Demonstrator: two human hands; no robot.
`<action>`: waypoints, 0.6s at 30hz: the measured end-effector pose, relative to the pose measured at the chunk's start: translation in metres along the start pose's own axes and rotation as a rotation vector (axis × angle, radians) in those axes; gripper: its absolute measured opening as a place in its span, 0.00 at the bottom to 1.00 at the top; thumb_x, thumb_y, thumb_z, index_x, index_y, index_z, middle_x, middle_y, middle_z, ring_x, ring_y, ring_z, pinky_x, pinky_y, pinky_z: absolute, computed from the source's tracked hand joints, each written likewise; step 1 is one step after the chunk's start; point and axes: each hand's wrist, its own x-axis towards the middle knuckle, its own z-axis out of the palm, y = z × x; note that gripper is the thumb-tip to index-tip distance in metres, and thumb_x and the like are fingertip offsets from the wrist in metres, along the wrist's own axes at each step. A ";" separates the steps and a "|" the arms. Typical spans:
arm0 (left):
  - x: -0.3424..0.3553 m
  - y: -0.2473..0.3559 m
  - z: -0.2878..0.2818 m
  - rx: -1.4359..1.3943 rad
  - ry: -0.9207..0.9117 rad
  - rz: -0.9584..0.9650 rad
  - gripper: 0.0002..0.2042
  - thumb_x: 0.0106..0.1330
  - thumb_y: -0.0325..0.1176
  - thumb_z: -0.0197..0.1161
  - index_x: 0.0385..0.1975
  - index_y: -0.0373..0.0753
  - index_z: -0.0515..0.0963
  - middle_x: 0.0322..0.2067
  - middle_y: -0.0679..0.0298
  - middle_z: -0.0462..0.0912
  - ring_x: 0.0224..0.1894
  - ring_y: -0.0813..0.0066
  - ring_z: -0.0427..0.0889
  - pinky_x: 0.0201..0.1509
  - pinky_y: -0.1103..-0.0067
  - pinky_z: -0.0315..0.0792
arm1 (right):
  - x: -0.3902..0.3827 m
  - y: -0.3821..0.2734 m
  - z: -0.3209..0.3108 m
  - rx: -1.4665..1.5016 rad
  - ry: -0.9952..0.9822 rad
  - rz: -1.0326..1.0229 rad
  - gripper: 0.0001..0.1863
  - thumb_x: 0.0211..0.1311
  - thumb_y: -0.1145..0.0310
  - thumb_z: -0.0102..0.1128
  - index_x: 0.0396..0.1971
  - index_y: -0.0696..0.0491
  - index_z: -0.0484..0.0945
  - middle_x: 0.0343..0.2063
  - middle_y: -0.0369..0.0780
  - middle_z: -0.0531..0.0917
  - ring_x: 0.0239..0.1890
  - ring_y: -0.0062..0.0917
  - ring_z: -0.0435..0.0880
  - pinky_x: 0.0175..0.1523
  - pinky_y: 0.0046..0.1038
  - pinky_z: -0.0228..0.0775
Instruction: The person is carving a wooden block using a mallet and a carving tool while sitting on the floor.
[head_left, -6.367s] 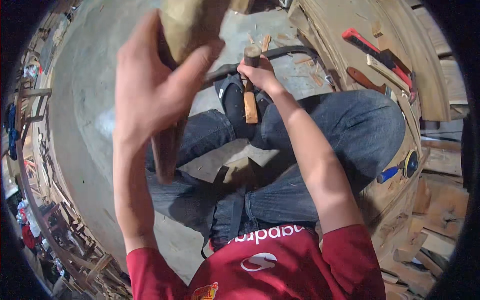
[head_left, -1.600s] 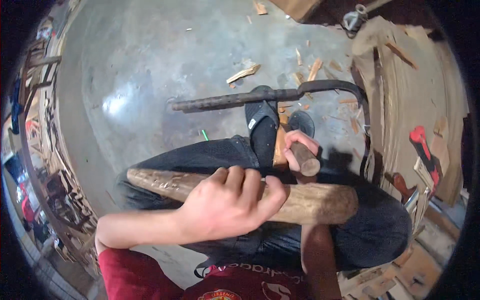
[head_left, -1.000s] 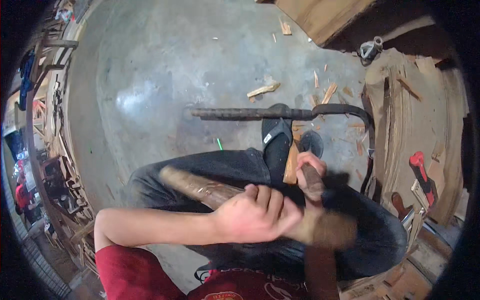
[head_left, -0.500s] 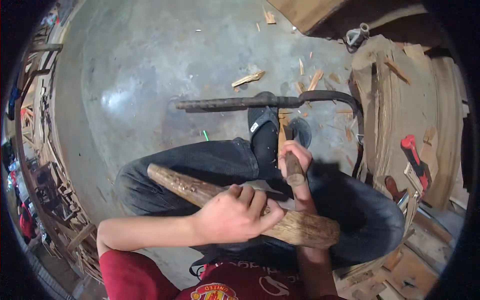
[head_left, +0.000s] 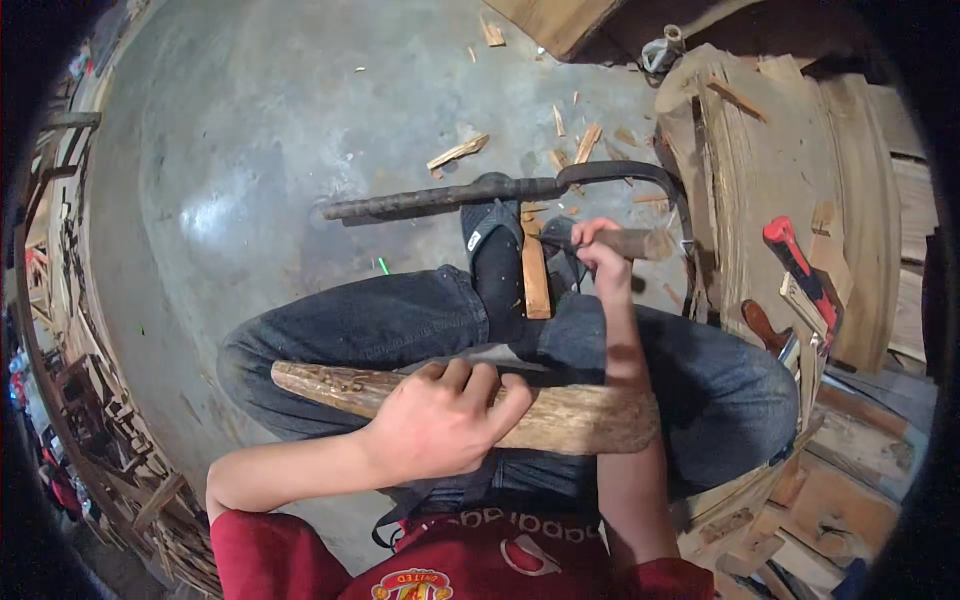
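Observation:
My left hand [head_left: 440, 415] is wrapped round a thick, rough wooden club [head_left: 580, 418], held crosswise above my lap. In my closed right hand [head_left: 603, 250] is a chisel with a round wooden handle [head_left: 642, 243] pointing right. Its dark blade points left toward a narrow piece of light wood [head_left: 536, 280]; whether they touch I cannot tell. The wood lies between my legs, beside my sandalled foot [head_left: 495, 240]. A dark ribbed bar [head_left: 400, 204] crosses over the wood's far end and joins a curved strap [head_left: 660, 175] on the right.
To the right stands a large wooden block [head_left: 740, 190]. A red-handled saw [head_left: 800, 265] and a brown wooden handle [head_left: 762, 325] lie by it. Wood chips [head_left: 458, 151] litter the concrete floor [head_left: 270, 130]. Stacked wood scraps [head_left: 100, 400] line the left side.
My right hand has moved away and to the right, turning the chisel handle from pointing toward me to pointing right. The light wood shows more fully. The club sits slightly higher in view.

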 end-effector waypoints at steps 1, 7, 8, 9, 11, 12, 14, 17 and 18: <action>0.002 0.001 -0.002 0.017 -0.029 0.000 0.17 0.47 0.35 0.62 0.38 0.38 0.71 0.23 0.63 0.72 0.24 0.69 0.77 0.26 0.75 0.73 | 0.003 0.002 -0.002 -0.010 -0.031 0.001 0.08 0.40 0.75 0.54 0.26 0.54 0.71 0.30 0.39 0.76 0.21 0.14 0.62 0.26 0.16 0.52; 0.009 0.008 -0.004 -0.004 -0.050 -0.030 0.18 0.48 0.34 0.62 0.40 0.39 0.71 0.25 0.62 0.73 0.26 0.67 0.79 0.26 0.74 0.74 | 0.006 0.004 -0.004 0.005 -0.066 -0.010 0.09 0.40 0.76 0.53 0.27 0.54 0.70 0.31 0.40 0.76 0.20 0.12 0.60 0.25 0.16 0.49; 0.010 0.009 -0.004 0.004 -0.045 -0.033 0.18 0.48 0.34 0.62 0.40 0.39 0.71 0.26 0.61 0.74 0.27 0.66 0.79 0.26 0.74 0.74 | 0.006 0.002 -0.005 0.016 -0.022 -0.012 0.10 0.40 0.76 0.53 0.28 0.54 0.70 0.31 0.40 0.76 0.21 0.12 0.60 0.25 0.16 0.48; 0.011 0.009 -0.003 0.000 -0.058 -0.040 0.19 0.47 0.34 0.62 0.41 0.39 0.71 0.26 0.61 0.74 0.27 0.66 0.79 0.26 0.73 0.75 | 0.009 0.001 -0.002 0.007 -0.022 0.050 0.09 0.41 0.76 0.53 0.27 0.52 0.71 0.30 0.38 0.76 0.22 0.12 0.60 0.25 0.16 0.48; 0.016 0.006 -0.004 -0.019 -0.133 -0.063 0.27 0.42 0.37 0.69 0.46 0.41 0.71 0.31 0.61 0.73 0.30 0.63 0.79 0.27 0.70 0.75 | 0.015 -0.004 -0.002 -0.058 -0.040 0.049 0.05 0.43 0.73 0.55 0.24 0.52 0.72 0.27 0.36 0.77 0.28 0.17 0.70 0.33 0.19 0.59; 0.019 0.003 -0.006 -0.029 -0.181 -0.121 0.29 0.40 0.37 0.70 0.47 0.42 0.70 0.30 0.60 0.74 0.31 0.60 0.80 0.28 0.67 0.75 | 0.016 -0.006 0.000 -0.092 -0.029 0.059 0.03 0.44 0.72 0.56 0.22 0.52 0.73 0.25 0.35 0.77 0.32 0.20 0.75 0.37 0.20 0.64; 0.030 -0.009 -0.013 -0.012 -0.222 -0.202 0.29 0.39 0.35 0.70 0.47 0.43 0.71 0.31 0.58 0.76 0.34 0.55 0.82 0.31 0.64 0.76 | 0.026 -0.010 0.003 -0.154 -0.086 0.057 0.04 0.45 0.70 0.57 0.22 0.52 0.74 0.24 0.33 0.78 0.29 0.19 0.76 0.35 0.20 0.65; 0.052 -0.033 -0.031 0.024 -0.060 -0.248 0.22 0.45 0.34 0.67 0.43 0.43 0.70 0.28 0.56 0.78 0.30 0.51 0.82 0.31 0.62 0.75 | 0.029 -0.004 0.018 0.028 0.025 -0.104 0.07 0.45 0.68 0.58 0.23 0.56 0.77 0.23 0.34 0.80 0.29 0.22 0.78 0.35 0.24 0.69; 0.059 -0.040 -0.038 0.059 -0.042 -0.293 0.22 0.45 0.34 0.67 0.43 0.42 0.70 0.28 0.55 0.79 0.30 0.49 0.82 0.32 0.61 0.75 | 0.030 -0.004 0.020 -0.057 0.041 -0.186 0.07 0.44 0.68 0.59 0.23 0.56 0.78 0.23 0.35 0.81 0.30 0.23 0.80 0.35 0.27 0.70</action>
